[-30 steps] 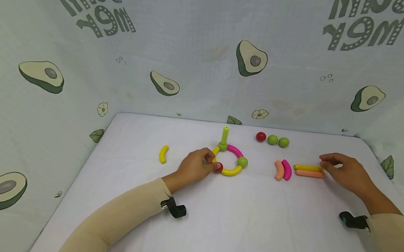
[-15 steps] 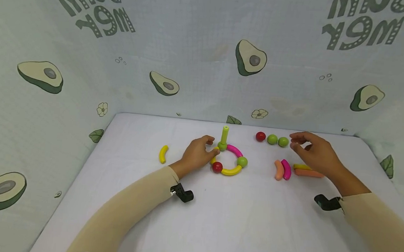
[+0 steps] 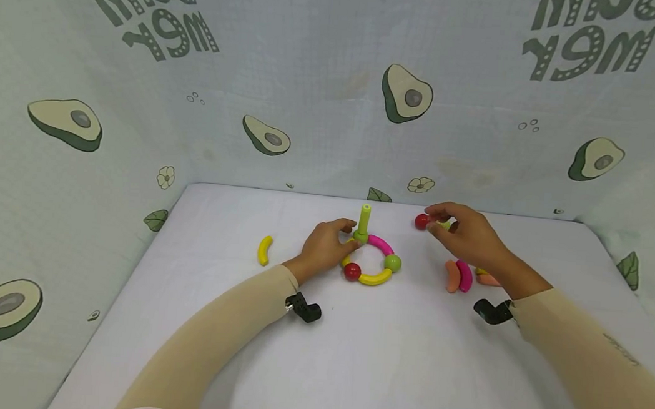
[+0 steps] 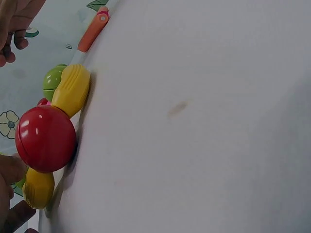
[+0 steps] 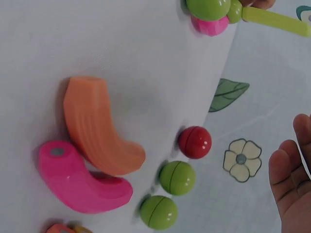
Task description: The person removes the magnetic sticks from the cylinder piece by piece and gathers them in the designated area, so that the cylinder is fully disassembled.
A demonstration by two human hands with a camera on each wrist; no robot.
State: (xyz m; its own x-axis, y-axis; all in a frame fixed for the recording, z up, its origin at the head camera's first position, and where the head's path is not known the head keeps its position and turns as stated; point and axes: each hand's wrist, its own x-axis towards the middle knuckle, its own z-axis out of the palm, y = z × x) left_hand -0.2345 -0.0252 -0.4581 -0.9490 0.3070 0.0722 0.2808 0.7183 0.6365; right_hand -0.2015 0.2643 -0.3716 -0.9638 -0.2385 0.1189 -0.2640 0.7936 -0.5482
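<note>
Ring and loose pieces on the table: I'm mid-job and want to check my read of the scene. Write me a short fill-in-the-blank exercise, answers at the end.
1. The lone curved piece to the left of the left hand is coloured ____.
2. The loose row of balls holds one red ball and ____ green ones.
3. The hand nearest that row is the person's ____ hand.
4. The straight stick on the ring rises from a ball coloured ____.

Missing words: yellow; two; right; green.
</note>
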